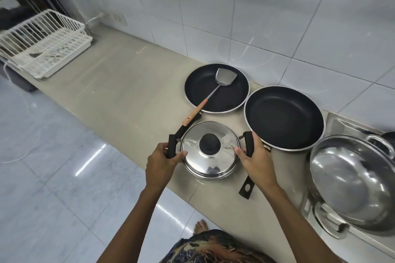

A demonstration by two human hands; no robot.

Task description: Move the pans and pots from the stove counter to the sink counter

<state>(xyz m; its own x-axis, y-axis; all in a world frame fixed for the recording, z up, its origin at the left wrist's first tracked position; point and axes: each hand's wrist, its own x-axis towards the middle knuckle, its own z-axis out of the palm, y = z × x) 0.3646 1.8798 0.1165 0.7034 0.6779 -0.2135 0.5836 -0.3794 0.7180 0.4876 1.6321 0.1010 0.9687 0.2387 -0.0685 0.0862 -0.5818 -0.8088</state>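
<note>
A steel pot with a shiny lid (210,163) and black knob sits near the counter's front edge. My left hand (162,161) grips its left black side handle, and my right hand (255,158) grips its right one. Behind it lies a black frying pan (226,100) holding a metal spatula (213,89) with a wooden grip. To the right is a second black frying pan (284,117), its handle running under my right hand. A large steel wok (354,186) rests at the far right in the sink.
The beige counter (119,83) stretches left to a white wire dish rack (42,47). A tiled wall with a socket (118,18) backs the counter. The steel sink rim (337,121) is at the right. Glossy floor tiles lie below left.
</note>
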